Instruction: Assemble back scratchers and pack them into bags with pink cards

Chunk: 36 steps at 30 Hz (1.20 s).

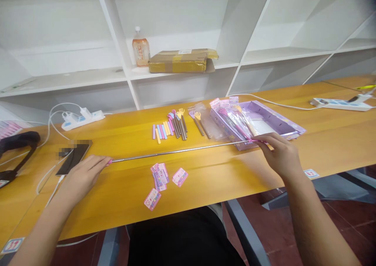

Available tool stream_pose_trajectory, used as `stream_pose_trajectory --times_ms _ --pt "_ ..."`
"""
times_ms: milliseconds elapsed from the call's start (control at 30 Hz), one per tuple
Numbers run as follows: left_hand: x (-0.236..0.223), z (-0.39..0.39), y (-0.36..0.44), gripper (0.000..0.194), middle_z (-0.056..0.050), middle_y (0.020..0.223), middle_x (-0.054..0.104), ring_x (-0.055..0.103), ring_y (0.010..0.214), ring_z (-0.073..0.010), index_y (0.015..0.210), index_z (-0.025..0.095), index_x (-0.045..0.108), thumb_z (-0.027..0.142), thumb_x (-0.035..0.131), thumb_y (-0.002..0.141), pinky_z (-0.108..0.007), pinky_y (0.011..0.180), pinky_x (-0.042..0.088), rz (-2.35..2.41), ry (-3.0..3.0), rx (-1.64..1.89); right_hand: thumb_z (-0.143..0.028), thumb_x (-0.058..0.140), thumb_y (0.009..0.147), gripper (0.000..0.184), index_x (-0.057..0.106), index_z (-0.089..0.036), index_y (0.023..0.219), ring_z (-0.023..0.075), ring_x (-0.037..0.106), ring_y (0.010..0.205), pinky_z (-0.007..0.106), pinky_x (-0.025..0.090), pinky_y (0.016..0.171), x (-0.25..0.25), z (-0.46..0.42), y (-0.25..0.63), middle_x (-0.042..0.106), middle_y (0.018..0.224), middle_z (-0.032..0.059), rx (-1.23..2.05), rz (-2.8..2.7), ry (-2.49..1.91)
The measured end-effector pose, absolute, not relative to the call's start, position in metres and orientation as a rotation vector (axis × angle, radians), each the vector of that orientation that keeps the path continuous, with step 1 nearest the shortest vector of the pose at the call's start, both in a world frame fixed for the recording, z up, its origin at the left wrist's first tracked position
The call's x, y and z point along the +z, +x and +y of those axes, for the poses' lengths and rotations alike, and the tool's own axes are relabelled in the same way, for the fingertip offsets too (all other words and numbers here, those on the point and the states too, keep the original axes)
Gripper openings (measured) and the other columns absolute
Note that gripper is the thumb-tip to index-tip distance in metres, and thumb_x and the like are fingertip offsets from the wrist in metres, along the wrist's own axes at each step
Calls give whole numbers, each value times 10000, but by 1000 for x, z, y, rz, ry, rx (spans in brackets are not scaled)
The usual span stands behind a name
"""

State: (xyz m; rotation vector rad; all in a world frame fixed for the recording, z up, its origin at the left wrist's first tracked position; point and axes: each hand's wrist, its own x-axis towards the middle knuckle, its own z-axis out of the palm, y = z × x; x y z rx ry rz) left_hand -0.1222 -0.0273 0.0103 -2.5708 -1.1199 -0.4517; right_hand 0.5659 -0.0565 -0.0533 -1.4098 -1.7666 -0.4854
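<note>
A long thin telescopic metal rod (pixel 179 151) stretches across the wooden table (pixel 123 140), fully drawn out. My left hand (pixel 85 176) is closed on its pink handle end at the left. My right hand (pixel 279 150) pinches its pink tip at the right, just in front of a purple tray (pixel 289 125). Behind the rod lie several collapsed back scratchers with pastel handles (pixel 170 128) and two more (pixel 199 123) beside clear wrappers. In front of the rod lie small pink paper cards (pixel 160 176).
A phone (pixel 75 156) on a white cable lies left of my left hand, with a black bag (pixel 16 144) farther left. Power strips sit at back left (pixel 82 119) and far right (pixel 340 103). White shelves behind hold a bottle (pixel 141 48) and a cardboard parcel (pixel 179 61).
</note>
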Motion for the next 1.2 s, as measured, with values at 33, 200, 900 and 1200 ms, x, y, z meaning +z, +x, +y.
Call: stream_pose_trajectory --times_ms 33,200,900,1200 --pt "11 -27 -122 368 -74 1225 736 703 1087 -261 1333 271 671 192 438 1059 -411 958 565 -1119 -2573 -454 -316 599 1053 219 785 -212 1001 207 728 866 307 542 783 -53 -55 564 768 944 83 -501 -1757 -1416" --pt "16 -27 -109 354 -88 1226 738 698 1072 -241 1334 231 663 143 468 1053 -391 962 564 -1045 -2516 -518 -295 608 1053 212 803 -232 998 200 736 870 301 534 757 -50 -47 562 786 947 77 -575 -1686 -1423" --pt "-18 -24 64 295 -113 1060 706 687 928 -236 1265 134 630 199 390 1107 -369 792 566 -1021 -2705 -339 -122 505 1067 222 706 -203 1025 232 536 849 370 395 755 -46 -27 336 655 909 74 -337 -2219 -1126" --pt "-17 -33 53 322 -92 1044 700 707 880 -217 1250 196 680 314 405 1129 -311 738 513 -1323 -2681 -235 -216 569 1086 157 700 -202 1001 206 557 826 348 356 745 -45 -28 332 674 898 54 -317 -2280 -1073"
